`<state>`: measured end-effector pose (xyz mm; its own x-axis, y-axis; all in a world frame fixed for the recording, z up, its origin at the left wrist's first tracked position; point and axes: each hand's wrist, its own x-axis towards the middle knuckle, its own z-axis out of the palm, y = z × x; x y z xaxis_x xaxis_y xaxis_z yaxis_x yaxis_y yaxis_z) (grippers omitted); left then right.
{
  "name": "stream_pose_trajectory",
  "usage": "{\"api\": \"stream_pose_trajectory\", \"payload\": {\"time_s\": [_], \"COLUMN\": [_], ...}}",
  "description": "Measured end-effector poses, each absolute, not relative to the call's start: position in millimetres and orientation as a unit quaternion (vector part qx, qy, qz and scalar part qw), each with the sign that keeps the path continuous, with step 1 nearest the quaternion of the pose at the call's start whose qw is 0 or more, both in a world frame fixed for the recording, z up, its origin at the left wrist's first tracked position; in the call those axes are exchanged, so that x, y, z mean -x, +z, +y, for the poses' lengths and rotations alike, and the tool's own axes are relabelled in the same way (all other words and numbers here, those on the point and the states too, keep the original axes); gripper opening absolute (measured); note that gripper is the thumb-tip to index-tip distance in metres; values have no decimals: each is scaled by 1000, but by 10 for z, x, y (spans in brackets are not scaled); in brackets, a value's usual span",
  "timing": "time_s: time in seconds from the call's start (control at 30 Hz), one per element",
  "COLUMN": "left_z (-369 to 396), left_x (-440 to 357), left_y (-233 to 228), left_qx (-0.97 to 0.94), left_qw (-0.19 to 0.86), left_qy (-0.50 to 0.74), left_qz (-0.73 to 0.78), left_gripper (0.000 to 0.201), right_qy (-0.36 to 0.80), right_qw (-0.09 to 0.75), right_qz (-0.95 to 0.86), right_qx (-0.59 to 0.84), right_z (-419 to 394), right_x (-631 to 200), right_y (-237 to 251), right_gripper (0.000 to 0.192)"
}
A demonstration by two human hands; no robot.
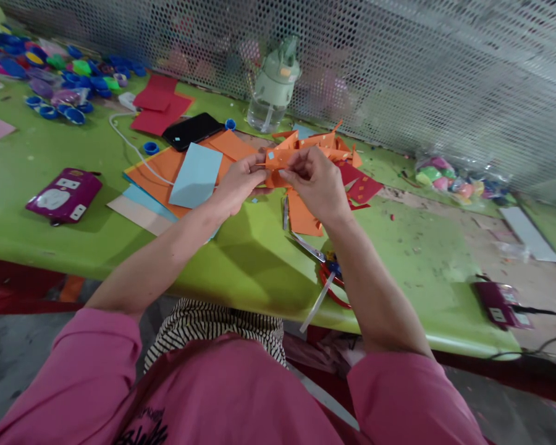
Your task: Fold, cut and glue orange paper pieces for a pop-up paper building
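While my left hand (pixel 238 185) clamps orange paper (pixel 276 159) between its fingers over the green table (pixel 408 266), my right hand (pixel 319 185) bunches its fingertips at it; whether gripping, I can't tell. Scissors (pixel 309 246) lie nearby.

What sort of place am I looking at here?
Probably a craft workspace, perhaps a small workshop: a green table bears loose colored paper sheets and red-handled scissors, and an orange paper piece is being handled.
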<state>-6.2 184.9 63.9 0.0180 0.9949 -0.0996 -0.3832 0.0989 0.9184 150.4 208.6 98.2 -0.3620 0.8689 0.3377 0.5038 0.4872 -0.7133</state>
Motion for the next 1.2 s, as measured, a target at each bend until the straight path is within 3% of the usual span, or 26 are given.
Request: {"api": "stream_pose_trajectory", "payload": {"time_s": [0.93,1.07,1.2], "left_z": [1830,1820,1830], "left_x": [5,24,56], "left_y": [540,606,669], "left_qx": [-474,-413,-334], "left_qw": [531,575,622], "left_qy": [566,573,577], "left_qz": [415,413,412], "left_gripper": [22,18,15], "right_qy": [142,137,123], "right_qw": [316,316,369], "right_qz": [-769,-768,-767], "right_qx": [538,539,510], "right_z": [2055,2014,1927], "right_x": [-1381,-1418,-1549], "right_y": [936,960,1005], "right_gripper": [30,32,26]}}
